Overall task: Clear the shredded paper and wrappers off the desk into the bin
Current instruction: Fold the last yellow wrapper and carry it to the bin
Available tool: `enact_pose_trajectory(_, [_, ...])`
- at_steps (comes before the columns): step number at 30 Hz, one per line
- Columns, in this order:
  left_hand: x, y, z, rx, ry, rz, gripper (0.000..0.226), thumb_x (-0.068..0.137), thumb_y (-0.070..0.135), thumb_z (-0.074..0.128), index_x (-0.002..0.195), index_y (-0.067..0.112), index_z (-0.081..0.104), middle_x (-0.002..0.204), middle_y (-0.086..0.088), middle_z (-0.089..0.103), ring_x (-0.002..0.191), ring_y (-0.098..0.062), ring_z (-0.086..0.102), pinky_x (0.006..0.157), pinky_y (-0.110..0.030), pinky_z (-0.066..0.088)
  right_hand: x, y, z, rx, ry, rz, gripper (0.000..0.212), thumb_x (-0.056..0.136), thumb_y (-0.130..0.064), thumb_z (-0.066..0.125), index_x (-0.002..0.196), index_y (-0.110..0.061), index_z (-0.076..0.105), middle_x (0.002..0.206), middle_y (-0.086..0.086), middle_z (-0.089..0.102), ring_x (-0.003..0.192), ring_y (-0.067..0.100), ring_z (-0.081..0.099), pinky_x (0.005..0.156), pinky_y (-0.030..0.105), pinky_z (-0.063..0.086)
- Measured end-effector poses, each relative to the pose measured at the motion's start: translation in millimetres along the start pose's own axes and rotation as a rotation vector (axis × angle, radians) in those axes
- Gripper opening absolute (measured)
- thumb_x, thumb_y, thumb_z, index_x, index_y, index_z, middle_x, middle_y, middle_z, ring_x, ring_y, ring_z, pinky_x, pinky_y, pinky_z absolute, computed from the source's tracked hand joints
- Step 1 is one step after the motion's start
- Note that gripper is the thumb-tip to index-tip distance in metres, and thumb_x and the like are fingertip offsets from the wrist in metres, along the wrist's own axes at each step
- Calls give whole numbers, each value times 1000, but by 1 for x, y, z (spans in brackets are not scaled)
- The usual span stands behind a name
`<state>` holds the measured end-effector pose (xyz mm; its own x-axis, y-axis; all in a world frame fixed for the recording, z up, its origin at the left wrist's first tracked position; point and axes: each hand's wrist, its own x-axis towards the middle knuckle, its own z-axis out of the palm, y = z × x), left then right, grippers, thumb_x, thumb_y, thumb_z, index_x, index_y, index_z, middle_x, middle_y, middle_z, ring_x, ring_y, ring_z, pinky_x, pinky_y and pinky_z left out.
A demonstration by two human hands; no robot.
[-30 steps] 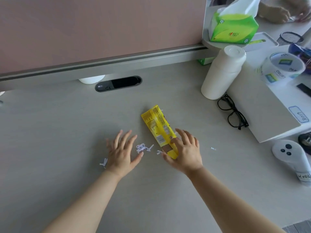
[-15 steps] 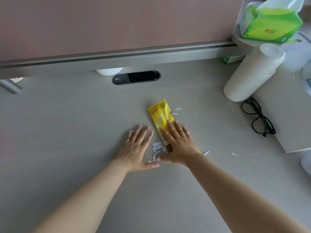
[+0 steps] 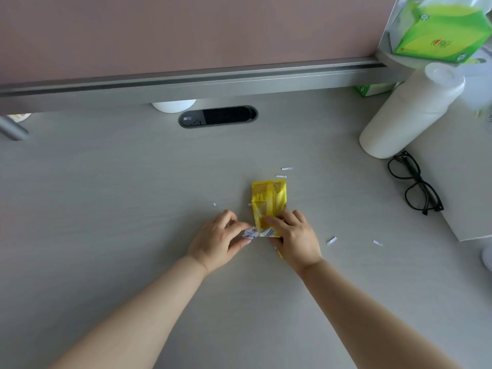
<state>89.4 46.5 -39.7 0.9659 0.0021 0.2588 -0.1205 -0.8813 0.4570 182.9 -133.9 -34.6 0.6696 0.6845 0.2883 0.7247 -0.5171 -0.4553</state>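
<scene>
Head view: a yellow wrapper [image 3: 269, 202] is pinned flat on the desk [image 3: 106, 209] under the fingers of the right hand [image 3: 295, 238], while a small heap of paper shreds [image 3: 249, 233] is pinched by the curled left hand [image 3: 217, 239] beside it. Stray shreds [image 3: 331, 241] lie apart. Both are judged light, limp and easily scattered; the wrapper is best taken by an edge, the shreds scooped together.

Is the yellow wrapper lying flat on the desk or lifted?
Mostly flat: the yellow wrapper lies along the desk, its near end under the right hand. Whether that end is lifted, cannot tell.
</scene>
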Motion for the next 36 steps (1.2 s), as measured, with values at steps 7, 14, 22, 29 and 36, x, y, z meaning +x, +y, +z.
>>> enact_pose_trajectory(7, [11, 15, 5, 195, 58, -58, 33, 77, 52, 49, 92, 23, 55, 74, -7, 54, 52, -25, 56, 44, -28, 41, -2, -5, -3, -113, 17, 28, 28, 73, -32, 44, 73, -11, 63, 62, 3, 62, 56, 26, 60, 36, 23, 40])
enact_pose_trajectory(14, [10, 22, 9, 209, 103, -23, 32, 86, 33, 43, 66, 13, 56, 58, -3, 54, 47, -25, 55, 36, -25, 36, -6, -3, -5, -166, 4, 103, 19, 68, -24, 67, 69, -7, 58, 54, 5, 58, 43, 27, 56, 33, 22, 36])
enact_pose_trajectory(22, [2, 24, 0, 113, 115, -118, 23, 79, 21, 57, 62, 7, 53, 53, -4, 56, 37, -23, 52, 33, -18, 24, -7, -11, -23, -140, 5, 141, 34, 52, -5, 85, 69, -7, 55, 54, 7, 60, 37, 30, 52, 38, 21, 28])
enact_pose_trajectory(29, [-31, 14, -60, 19, 296, -304, 21, 80, 10, 59, 70, 9, 41, 56, -6, 54, 43, -20, 45, 50, -17, 27, 35, -60, -36, -58, 95, 71, 26, 62, -9, 82, 69, -6, 57, 53, 10, 60, 35, 32, 48, 39, 22, 28])
enact_pose_trajectory(36, [-75, -27, -173, 95, 518, -342, 15, 84, 23, 41, 74, 16, 32, 57, -8, 52, 60, -20, 38, 49, -21, 21, 88, -159, -27, 96, 96, -36, 19, 69, -12, 78, 80, -6, 63, 67, 13, 67, 44, 34, 55, 44, 27, 33])
